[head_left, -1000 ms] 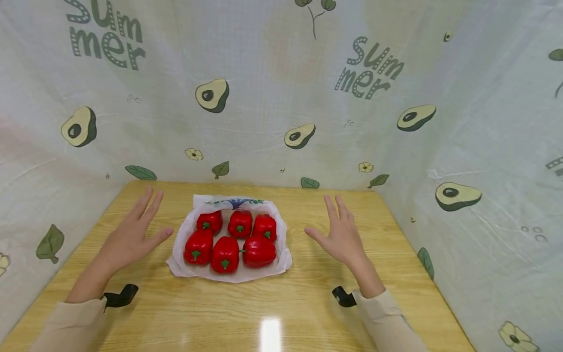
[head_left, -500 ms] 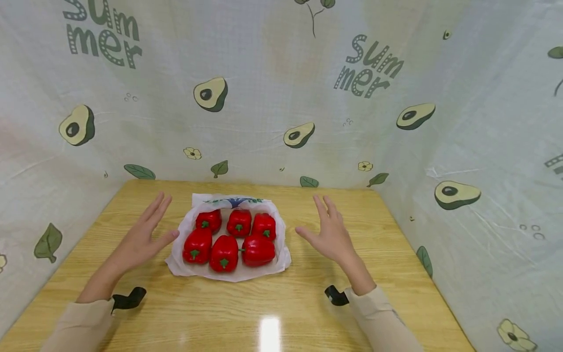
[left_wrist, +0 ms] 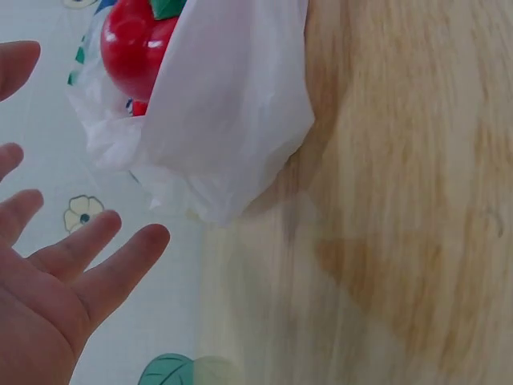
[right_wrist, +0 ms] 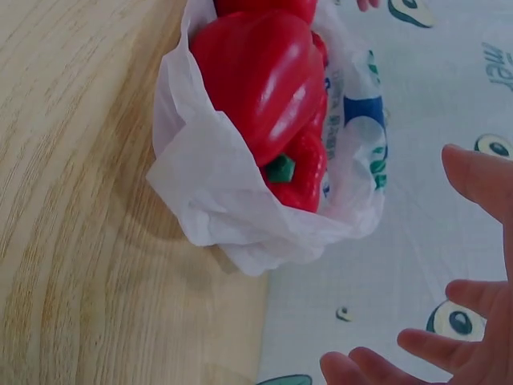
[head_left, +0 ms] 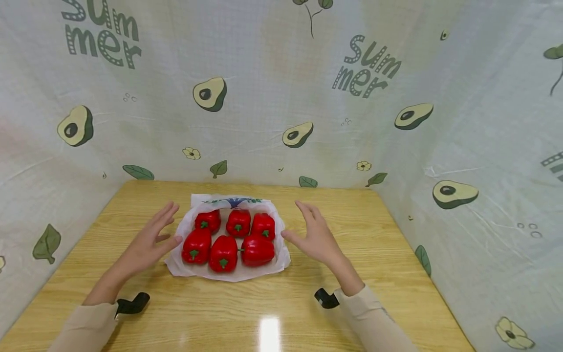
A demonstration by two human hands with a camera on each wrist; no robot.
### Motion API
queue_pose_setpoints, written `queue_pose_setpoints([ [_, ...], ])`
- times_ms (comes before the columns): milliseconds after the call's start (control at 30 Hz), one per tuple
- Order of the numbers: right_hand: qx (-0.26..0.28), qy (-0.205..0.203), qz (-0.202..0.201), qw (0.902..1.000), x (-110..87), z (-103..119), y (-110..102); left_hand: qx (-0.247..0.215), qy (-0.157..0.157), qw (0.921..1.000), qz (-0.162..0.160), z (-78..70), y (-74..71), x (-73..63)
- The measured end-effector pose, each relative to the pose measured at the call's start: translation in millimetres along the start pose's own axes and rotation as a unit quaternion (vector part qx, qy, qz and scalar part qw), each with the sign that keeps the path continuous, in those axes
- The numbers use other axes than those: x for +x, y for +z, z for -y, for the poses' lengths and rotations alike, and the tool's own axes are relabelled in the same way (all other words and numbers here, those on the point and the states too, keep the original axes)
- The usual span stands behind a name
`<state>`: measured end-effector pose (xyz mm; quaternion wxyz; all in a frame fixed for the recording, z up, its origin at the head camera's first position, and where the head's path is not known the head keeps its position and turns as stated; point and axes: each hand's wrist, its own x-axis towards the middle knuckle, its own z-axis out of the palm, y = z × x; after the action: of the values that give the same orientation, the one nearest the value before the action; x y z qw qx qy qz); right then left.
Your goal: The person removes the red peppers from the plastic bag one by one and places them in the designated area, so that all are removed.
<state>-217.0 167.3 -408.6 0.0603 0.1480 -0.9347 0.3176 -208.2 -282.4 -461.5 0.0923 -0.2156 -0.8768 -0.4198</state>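
Note:
Several red bell peppers (head_left: 224,253) with green stems lie in two rows inside a white plastic bag (head_left: 283,261), its rim folded open around them. My left hand (head_left: 147,247) is just left of the bag, fingers spread and relaxed, thumb tip close to the bag's left side. On the other side, my right hand (head_left: 317,238) has its thumb tip near the bag's right edge, fingers loosely extended. Both palms face inward and hold nothing. In the left wrist view the fingers (left_wrist: 120,269) appear beside the crumpled bag wall (left_wrist: 232,120); the right wrist view shows a pepper (right_wrist: 256,76) above the bag's folded edge.
The bag rests on a light wooden table (head_left: 211,313). A pale cloth (head_left: 264,88) printed with avocados, leaves and lettering hangs behind the table and along both sides. Each wrist wears a black camera mount (head_left: 134,303).
Both hands have moved inward toward the bag, the left one rightward and the right one leftward. The bag and the peppers have stayed in place.

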Motion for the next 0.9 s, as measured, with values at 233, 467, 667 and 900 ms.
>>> queue_pose_setpoints([
  [233, 0.026, -0.015, 0.018, 0.9994, 0.5, 9.6, 8.6, -0.027, 0.006, 0.9996, 0.012, 6.0, 6.1, -1.6],
  [467, 0.035, -0.020, 0.048, 0.9980, 1.1, 19.1, 19.2, -0.022, 0.009, 0.9996, 0.013, 11.4, 8.0, -2.1],
  [667, 0.046, -0.031, 0.069, 0.9960, 1.8, 28.7, 29.0, -0.022, 0.024, 0.9989, 0.032, 14.7, 7.2, -3.6],
  [900, 0.033, -0.048, 0.084, 0.9948, 2.9, 36.1, 38.4, -0.021, 0.034, 0.9979, 0.051, 15.8, 6.5, -6.1],
])
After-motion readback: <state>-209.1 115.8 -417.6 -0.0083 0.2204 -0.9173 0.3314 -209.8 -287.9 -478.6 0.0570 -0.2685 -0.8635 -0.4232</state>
